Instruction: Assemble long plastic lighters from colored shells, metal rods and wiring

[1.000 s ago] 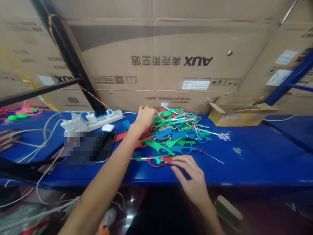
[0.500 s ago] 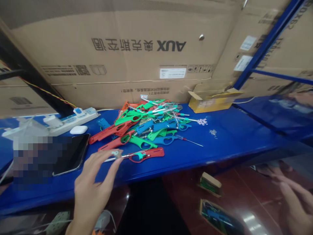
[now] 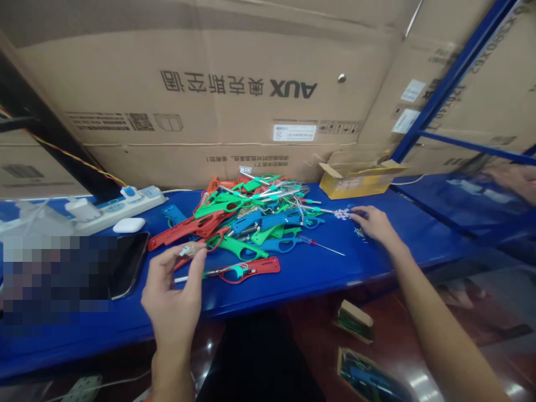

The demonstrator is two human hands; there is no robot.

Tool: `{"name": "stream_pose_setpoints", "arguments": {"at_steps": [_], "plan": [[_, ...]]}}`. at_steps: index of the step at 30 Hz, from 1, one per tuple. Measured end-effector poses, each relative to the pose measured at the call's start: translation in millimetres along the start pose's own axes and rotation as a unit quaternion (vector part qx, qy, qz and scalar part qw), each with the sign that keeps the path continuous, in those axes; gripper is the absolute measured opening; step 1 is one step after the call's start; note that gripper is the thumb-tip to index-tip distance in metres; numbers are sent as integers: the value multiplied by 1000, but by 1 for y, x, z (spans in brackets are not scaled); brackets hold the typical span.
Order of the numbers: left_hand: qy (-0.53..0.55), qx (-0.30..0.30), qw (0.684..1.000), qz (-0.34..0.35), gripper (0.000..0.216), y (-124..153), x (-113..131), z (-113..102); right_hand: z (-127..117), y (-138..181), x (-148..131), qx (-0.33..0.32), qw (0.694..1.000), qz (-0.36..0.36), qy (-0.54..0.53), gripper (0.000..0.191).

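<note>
My left hand (image 3: 176, 285) is raised over the table's front edge, thumb and forefinger pinching a small whitish, translucent part (image 3: 190, 249). Just right of it lies a red lighter shell (image 3: 266, 266) with a metal tube, green trigger and thin wires laid in it. My right hand (image 3: 374, 224) reaches over the table, fingers slightly apart, its fingertips at the edge of a small heap of pinkish-white pieces (image 3: 342, 214). Below those fingers are tiny silvery pieces (image 3: 359, 233). Behind both hands spreads a pile of red, green and blue lighter shells (image 3: 243, 215) with metal tubes.
A screwdriver (image 3: 322, 245) lies before the pile. At the back stands an opened yellow box (image 3: 360, 181). To the left are a power strip (image 3: 129, 204), a white case (image 3: 129, 225) and a dark tablet (image 3: 129, 262). Another person's hand (image 3: 517, 181) shows far right.
My right hand has come up from the lower right to the pinkish-white pieces. My left hand keeps its pinch on the small part and has turned slightly.
</note>
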State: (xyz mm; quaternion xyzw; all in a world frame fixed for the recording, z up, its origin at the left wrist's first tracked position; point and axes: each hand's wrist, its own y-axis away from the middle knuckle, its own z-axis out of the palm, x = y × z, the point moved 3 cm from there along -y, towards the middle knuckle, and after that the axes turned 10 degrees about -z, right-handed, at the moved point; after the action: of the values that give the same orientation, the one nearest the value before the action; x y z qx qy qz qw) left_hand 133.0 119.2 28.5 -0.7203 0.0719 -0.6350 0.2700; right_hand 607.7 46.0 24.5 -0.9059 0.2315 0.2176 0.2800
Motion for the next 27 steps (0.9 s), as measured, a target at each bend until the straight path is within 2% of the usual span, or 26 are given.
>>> {"name": "stream_pose_setpoints", "arguments": {"at_steps": [2,5,7,12,17,20,24,25,27], "plan": [[-2,25,1000,-2,27,4,-5,1,3,-9,7,-33,999,26,23,7],[-5,70,997,-16,29,8,-9,-2,2,-11,17,-66,996,54,40,11],[-9,76,997,-24,29,10,-10,-2,1,-11,19,-80,994,58,38,14],[-20,18,1000,-8,22,18,-12,-1,5,-13,13,-80,995,58,21,8],[-45,-18,999,23,18,24,-11,-1,-1,-6,-7,-19,998,58,5,8],[-49,-60,997,26,14,24,-6,1,-3,17,-34,26,998,46,-40,11],[-28,-152,988,8,12,25,-1,7,16,74,-103,25,987,-11,-160,29],[-19,-173,985,6,12,26,-1,8,24,89,-124,17,980,-28,-198,31],[-5,-201,980,6,11,26,-1,8,41,116,-166,18,937,-43,-345,27]]}}
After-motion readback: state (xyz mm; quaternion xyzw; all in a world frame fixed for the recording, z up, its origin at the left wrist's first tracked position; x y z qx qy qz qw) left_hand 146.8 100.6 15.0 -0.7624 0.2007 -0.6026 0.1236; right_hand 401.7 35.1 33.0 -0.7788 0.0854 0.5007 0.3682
